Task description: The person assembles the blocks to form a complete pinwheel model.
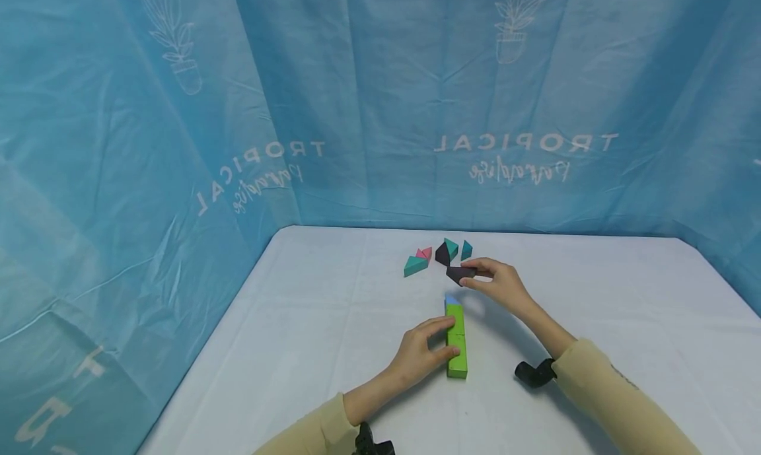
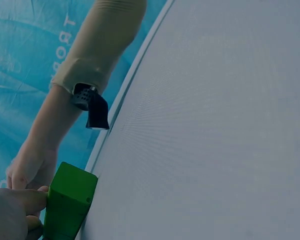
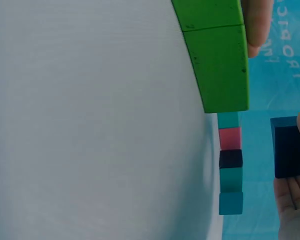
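In the head view my right hand (image 1: 496, 285) pinches a black wedge-shaped block (image 1: 456, 274) between thumb and fingers. The right wrist view shows this black block (image 3: 290, 150) held above the tabletop. My left hand (image 1: 416, 354) rests its thumb and fingertips on a row of green blocks (image 1: 457, 364) from the left side. In the left wrist view those fingers touch the top of the green block (image 2: 70, 197). A small blue triangular block (image 1: 452, 300) lies at the far end of the green row.
Beyond the right hand lie a teal triangular block (image 1: 415, 266), small pink blocks (image 1: 425, 253), another black block (image 1: 442, 254), a green-teal one (image 1: 452, 247) and a blue-teal one (image 1: 466, 250). The white table (image 1: 333, 296) meets a blue printed curtain (image 1: 392, 111).
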Action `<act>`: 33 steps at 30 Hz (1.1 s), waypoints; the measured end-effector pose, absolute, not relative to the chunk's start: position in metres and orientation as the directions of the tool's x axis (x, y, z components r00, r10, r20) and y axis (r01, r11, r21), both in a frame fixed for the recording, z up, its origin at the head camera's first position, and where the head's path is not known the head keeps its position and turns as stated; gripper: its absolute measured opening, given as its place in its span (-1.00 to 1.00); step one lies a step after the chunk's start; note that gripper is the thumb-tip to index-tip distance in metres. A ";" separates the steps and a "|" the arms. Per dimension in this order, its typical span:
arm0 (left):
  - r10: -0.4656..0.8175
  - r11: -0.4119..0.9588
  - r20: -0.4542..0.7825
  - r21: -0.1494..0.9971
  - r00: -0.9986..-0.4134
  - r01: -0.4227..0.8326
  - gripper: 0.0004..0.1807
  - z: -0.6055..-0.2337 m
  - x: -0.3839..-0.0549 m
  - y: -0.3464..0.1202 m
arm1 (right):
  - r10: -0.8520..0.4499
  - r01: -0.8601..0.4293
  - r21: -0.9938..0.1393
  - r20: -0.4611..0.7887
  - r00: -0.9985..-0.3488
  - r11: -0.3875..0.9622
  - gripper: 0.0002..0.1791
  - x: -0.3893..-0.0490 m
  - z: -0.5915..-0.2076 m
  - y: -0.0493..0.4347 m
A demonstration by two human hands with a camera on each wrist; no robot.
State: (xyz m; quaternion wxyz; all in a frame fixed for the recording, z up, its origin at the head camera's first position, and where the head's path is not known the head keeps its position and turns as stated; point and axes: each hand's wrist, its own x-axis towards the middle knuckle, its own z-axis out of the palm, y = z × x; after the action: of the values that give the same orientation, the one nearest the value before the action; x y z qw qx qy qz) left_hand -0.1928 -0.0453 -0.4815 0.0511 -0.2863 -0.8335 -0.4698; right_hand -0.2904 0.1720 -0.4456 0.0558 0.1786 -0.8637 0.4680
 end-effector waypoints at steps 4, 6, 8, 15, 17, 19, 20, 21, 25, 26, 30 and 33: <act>0.431 0.395 0.353 0.754 -0.831 0.525 -0.45 -0.481 -0.192 -0.046 | -0.250 -0.358 -0.789 0.264 -0.932 0.499 -0.49 -0.288 -0.451 0.173; 0.431 0.393 0.355 0.754 -0.830 0.527 -0.45 -0.481 -0.192 -0.046 | -0.241 -0.353 -0.793 0.264 -0.934 0.497 -0.50 -0.287 -0.452 0.173; 0.431 0.392 0.360 0.751 -0.828 0.531 -0.45 -0.481 -0.192 -0.046 | -0.234 -0.344 -0.794 0.259 -0.937 0.500 -0.51 -0.287 -0.454 0.173; 0.430 0.395 0.361 0.749 -0.827 0.532 -0.45 -0.481 -0.192 -0.046 | -0.233 -0.315 -0.798 0.224 -0.946 0.514 -0.54 -0.288 -0.468 0.176; 0.432 0.393 0.360 0.751 -0.827 0.532 -0.45 -0.481 -0.192 -0.046 | -0.233 -0.315 -0.788 0.221 -0.947 0.529 -0.55 -0.289 -0.472 0.178; 0.433 0.392 0.360 0.751 -0.827 0.532 -0.46 -0.481 -0.192 -0.046 | -0.239 -0.326 -0.773 0.230 -0.943 0.544 -0.56 -0.290 -0.477 0.179; 0.433 0.391 0.358 0.752 -0.827 0.530 -0.46 -0.481 -0.192 -0.046 | -0.238 -0.328 -0.767 0.232 -0.943 0.552 -0.56 -0.290 -0.479 0.180; 0.434 0.391 0.356 0.753 -0.827 0.529 -0.46 -0.481 -0.192 -0.046 | -0.238 -0.330 -0.760 0.235 -0.943 0.559 -0.57 -0.290 -0.480 0.180; 0.435 0.393 0.347 0.757 -0.831 0.522 -0.45 -0.482 -0.192 -0.046 | -0.250 -0.346 -0.741 0.244 -0.937 0.575 -0.56 -0.292 -0.484 0.182; 0.435 0.393 0.347 0.757 -0.831 0.522 -0.45 -0.482 -0.192 -0.046 | -0.249 -0.343 -0.742 0.240 -0.938 0.576 -0.54 -0.292 -0.485 0.183; 0.433 0.390 0.354 0.756 -0.829 0.526 -0.45 -0.482 -0.193 -0.046 | -0.238 -0.322 -0.765 0.224 -0.945 0.557 -0.53 -0.293 -0.484 0.185; 0.429 0.388 0.360 0.755 -0.828 0.529 -0.45 -0.482 -0.193 -0.045 | -0.236 -0.327 -0.780 0.234 -0.943 0.534 -0.57 -0.294 -0.484 0.186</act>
State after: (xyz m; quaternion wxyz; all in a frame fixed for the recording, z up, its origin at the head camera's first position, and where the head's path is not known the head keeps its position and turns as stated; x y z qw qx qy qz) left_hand -0.1929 -0.0455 -0.4820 0.0527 -0.2881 -0.8315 -0.4720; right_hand -0.2937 0.1861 -0.4835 0.0499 0.1609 -0.8744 0.4550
